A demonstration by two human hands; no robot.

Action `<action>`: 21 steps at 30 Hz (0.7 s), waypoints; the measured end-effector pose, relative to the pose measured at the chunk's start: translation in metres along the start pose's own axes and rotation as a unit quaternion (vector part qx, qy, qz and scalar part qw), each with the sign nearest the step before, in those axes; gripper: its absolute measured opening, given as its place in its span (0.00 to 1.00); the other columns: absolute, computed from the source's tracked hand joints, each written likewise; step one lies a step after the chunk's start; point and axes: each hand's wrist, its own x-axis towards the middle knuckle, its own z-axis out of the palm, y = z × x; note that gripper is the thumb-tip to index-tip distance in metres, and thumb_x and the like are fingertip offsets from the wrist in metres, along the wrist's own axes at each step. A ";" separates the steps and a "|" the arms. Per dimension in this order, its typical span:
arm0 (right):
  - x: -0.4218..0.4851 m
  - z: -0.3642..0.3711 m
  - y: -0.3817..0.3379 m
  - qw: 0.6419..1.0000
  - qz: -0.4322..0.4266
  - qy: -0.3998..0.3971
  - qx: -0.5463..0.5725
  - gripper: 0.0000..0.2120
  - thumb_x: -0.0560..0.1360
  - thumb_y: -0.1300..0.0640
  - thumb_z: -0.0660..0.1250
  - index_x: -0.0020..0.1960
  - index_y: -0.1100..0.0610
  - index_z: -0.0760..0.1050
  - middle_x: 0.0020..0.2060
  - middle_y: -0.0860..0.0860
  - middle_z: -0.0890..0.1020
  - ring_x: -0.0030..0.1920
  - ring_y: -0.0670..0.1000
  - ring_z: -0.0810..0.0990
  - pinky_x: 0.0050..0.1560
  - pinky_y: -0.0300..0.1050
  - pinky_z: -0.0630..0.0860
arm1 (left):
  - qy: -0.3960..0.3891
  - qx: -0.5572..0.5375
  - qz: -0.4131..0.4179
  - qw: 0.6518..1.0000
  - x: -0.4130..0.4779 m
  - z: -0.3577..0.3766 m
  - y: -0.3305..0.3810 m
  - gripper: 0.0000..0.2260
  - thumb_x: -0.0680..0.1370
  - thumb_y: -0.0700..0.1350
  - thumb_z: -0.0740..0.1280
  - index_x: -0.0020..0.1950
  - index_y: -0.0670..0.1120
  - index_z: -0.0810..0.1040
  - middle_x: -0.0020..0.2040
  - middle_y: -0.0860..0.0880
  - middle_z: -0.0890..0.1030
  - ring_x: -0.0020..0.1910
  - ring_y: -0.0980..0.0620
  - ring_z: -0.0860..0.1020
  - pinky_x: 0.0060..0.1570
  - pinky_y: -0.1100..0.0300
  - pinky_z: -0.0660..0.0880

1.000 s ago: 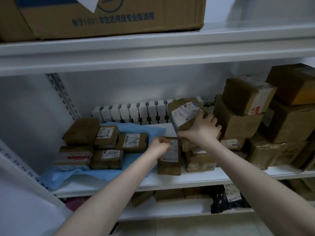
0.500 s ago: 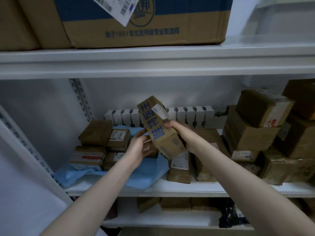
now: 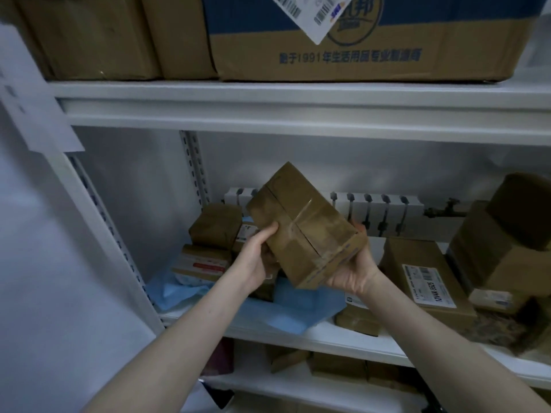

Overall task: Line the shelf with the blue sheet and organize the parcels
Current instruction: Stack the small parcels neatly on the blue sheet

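Both hands hold a tilted, tape-wrapped brown cardboard parcel (image 3: 305, 228) in the air in front of the white metal shelf (image 3: 298, 332). The left hand (image 3: 258, 257) clasps its near left edge, thumb on top; the right hand (image 3: 353, 269) cups its lower right corner from beneath.

Below and beyond the left hand, the crumpled blue sheet (image 3: 298, 305) covers only the left part of the shelf, with small brown parcels (image 3: 214, 228) stacked on its far end. Just right of the right hand lies a flat labelled brown box (image 3: 423, 272), off the sheet.

The tape looks glossy, so the tilted parcel could slip from the right palm and knock the stack below. Setting it down on the bunched sheet may fold wrinkles under it or drag the sheet's loose front edge off the shelf.
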 end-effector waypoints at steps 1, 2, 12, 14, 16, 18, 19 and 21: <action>0.003 -0.001 0.001 1.000 0.004 -0.011 0.003 0.48 0.55 0.32 0.69 0.67 0.61 0.73 0.63 0.67 0.76 0.65 0.65 0.72 0.67 0.65 0.64 | -0.004 -0.003 -0.003 1.000 0.001 -0.002 0.000 0.14 0.76 0.50 0.68 0.59 0.47 0.79 0.56 0.44 0.83 0.56 0.45 0.79 0.57 0.48 0.76; 0.006 0.000 0.002 1.000 0.008 -0.020 0.000 0.49 0.55 0.32 0.70 0.68 0.61 0.72 0.63 0.67 0.75 0.65 0.65 0.71 0.68 0.65 0.63 | -0.006 -0.005 -0.002 1.000 0.002 -0.005 0.002 0.15 0.76 0.50 0.68 0.60 0.47 0.79 0.55 0.44 0.83 0.55 0.45 0.80 0.53 0.50 0.77; 0.021 0.002 -0.005 0.984 0.044 -0.089 -0.149 0.48 0.47 0.37 0.81 0.61 0.60 0.80 0.63 0.65 0.76 0.61 0.68 0.76 0.58 0.69 0.71 | -0.013 -0.005 -0.023 1.000 0.022 -0.028 0.016 0.14 0.76 0.49 0.67 0.59 0.45 0.78 0.55 0.45 0.82 0.55 0.46 0.79 0.49 0.52 0.76; 0.023 0.002 -0.018 0.978 0.000 -0.049 -0.202 0.42 0.44 0.41 0.83 0.54 0.59 0.83 0.56 0.62 0.81 0.55 0.64 0.80 0.57 0.65 0.74 | 0.021 0.035 -0.011 0.999 0.031 -0.032 0.019 0.13 0.78 0.43 0.66 0.62 0.43 0.76 0.52 0.45 0.82 0.49 0.45 0.80 0.43 0.52 0.76; 0.030 0.001 -0.035 0.945 -0.067 -0.007 -0.320 0.44 0.46 0.41 0.82 0.59 0.57 0.79 0.54 0.57 0.83 0.57 0.59 0.79 0.61 0.59 0.72 | 0.101 0.072 -0.012 0.992 0.041 -0.037 0.022 0.15 0.78 0.37 0.64 0.64 0.41 0.74 0.54 0.41 0.80 0.48 0.43 0.80 0.43 0.51 0.78; 0.039 0.006 -0.050 0.877 -0.115 0.049 -0.464 0.49 0.53 0.43 0.80 0.70 0.55 0.67 0.59 0.54 0.80 0.60 0.56 0.77 0.60 0.53 0.74 | 0.180 0.079 -0.021 0.980 0.049 -0.043 0.024 0.12 0.79 0.36 0.62 0.61 0.43 0.74 0.52 0.40 0.80 0.48 0.43 0.79 0.44 0.51 0.77; 0.045 0.007 -0.056 0.837 -0.131 0.086 -0.524 0.50 0.56 0.47 0.80 0.74 0.53 0.61 0.62 0.52 0.77 0.60 0.54 0.76 0.57 0.49 0.75 | 0.195 0.078 -0.020 0.978 0.051 -0.045 0.025 0.11 0.79 0.36 0.61 0.60 0.44 0.73 0.49 0.42 0.79 0.45 0.44 0.79 0.43 0.52 0.77; 0.058 0.006 -0.065 0.743 -0.164 0.146 -0.632 0.54 0.58 0.51 0.80 0.76 0.48 0.54 0.65 0.51 0.71 0.64 0.51 0.72 0.59 0.47 0.74 | 0.201 0.098 -0.018 0.975 0.058 -0.050 0.026 0.11 0.79 0.35 0.61 0.60 0.44 0.73 0.44 0.45 0.78 0.42 0.48 0.77 0.44 0.54 0.75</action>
